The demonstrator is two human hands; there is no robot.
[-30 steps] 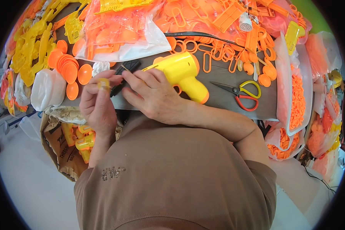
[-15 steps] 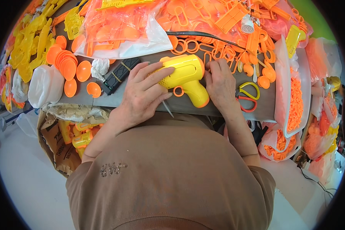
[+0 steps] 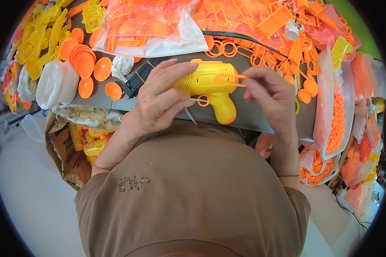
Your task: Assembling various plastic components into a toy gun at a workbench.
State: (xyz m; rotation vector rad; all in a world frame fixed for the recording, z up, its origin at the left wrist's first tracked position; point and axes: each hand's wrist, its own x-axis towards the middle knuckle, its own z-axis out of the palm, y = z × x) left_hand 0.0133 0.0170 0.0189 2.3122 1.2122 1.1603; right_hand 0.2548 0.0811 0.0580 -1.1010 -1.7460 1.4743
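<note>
A yellow toy gun (image 3: 206, 79) lies on its side over the table's near edge, its orange-tipped grip pointing toward me. My left hand (image 3: 156, 98) closes around its left end, fingers along the top and thumb below. By that thumb a thin pale strip (image 3: 190, 115) sticks out, and an orange ring-shaped trigger (image 3: 203, 100) shows under the body. At the other end, my right hand (image 3: 272, 92) pinches a long orange loop (image 3: 238, 76). The loop's free end overlaps the gun's body in view; whether they touch I cannot tell.
Orange discs (image 3: 85, 64) and a black ridged block (image 3: 142, 77) lie left. Behind are bags of orange parts (image 3: 158, 25). A bin (image 3: 323, 100) with small orange pieces stands right. Scissors (image 3: 297, 106) are mostly hidden behind my right hand. A paper sack (image 3: 62, 150) of toy guns sits lower left.
My right hand has come away from the gun's right end and now holds an orange loop. The gun has turned slightly more level. The whole view has shifted a little.
</note>
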